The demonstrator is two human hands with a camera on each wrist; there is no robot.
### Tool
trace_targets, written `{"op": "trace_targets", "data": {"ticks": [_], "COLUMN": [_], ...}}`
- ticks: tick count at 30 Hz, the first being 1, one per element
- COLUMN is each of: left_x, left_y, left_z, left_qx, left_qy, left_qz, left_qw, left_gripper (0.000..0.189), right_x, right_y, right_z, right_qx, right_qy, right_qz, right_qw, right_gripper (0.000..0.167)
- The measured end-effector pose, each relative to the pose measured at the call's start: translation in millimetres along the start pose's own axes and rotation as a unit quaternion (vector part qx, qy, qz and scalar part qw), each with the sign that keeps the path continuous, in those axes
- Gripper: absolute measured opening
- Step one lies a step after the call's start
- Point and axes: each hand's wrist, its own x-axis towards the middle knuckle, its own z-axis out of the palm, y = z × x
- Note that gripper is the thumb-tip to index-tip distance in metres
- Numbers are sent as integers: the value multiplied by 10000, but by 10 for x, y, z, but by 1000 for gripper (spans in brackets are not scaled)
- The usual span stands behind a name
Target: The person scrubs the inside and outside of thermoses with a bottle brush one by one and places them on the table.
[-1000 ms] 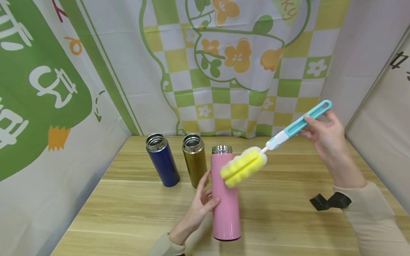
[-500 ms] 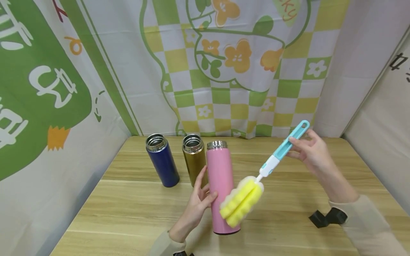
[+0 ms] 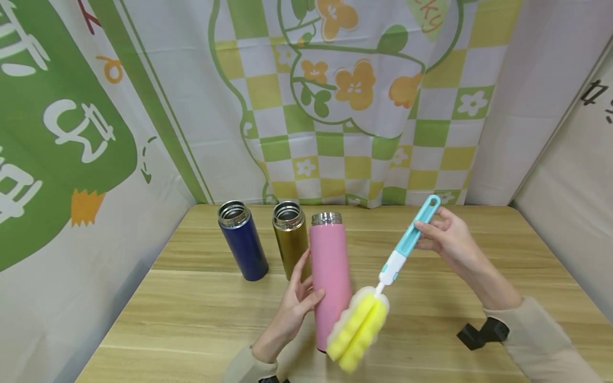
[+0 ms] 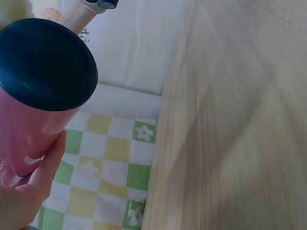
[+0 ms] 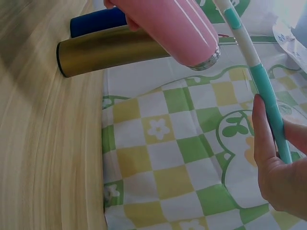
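My left hand [image 3: 289, 308] grips a pink thermos bottle [image 3: 330, 260] around its side, fingers behind and thumb in front. The bottle's steel neck points up, and its dark base [image 4: 48, 64] is visible from below in the left wrist view, raised off the table. Between thumb and fingers my right hand [image 3: 452, 236] pinches the turquoise handle of a bottle brush [image 3: 394, 266]. The brush's yellow and white sponge head [image 3: 359, 330] hangs downward and overlaps the lower part of the bottle in the head view. The right wrist view shows the handle [image 5: 266, 91] running past the bottle's neck.
A dark blue bottle [image 3: 244, 242] and a gold bottle [image 3: 290, 242] stand uncapped on the wooden table [image 3: 191, 314], left of the pink one. The gold bottle is close behind my left fingers. A checkered cloth [image 3: 330, 175] hangs at the table's back edge.
My right hand has moved left and lower, and the brush has swung steeper with its sponge head down toward me. The left hand has lifted the pink bottle slightly.
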Motion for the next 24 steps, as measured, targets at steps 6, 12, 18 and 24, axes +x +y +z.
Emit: {"op": "trace_targets", "data": {"ticks": [6, 12, 18, 24], "left_x": [-31, -58, -77, -81], "left_y": [-3, 7, 17, -3], "left_z": [-13, -22, -29, -43], "left_qx": [0, -111, -167, -272], "left_qy": [-216, -380, -434, -460], "left_qz": [-108, -240, -344, -310], "left_qw": [9997, 9989, 9983, 9981], "left_gripper": [76, 74, 73, 71], "right_x": [76, 159, 205, 230], "right_y": [-90, -223, -309, -346], "right_z": [-31, -70, -96, -123], "right_qx": [790, 1438, 1649, 1717], "right_qy": [681, 1269, 1586, 1863], "right_qz": [-230, -457, -677, -810], "right_qw": [9943, 9804, 9711, 9640], "right_gripper": [19, 16, 16, 19]}}
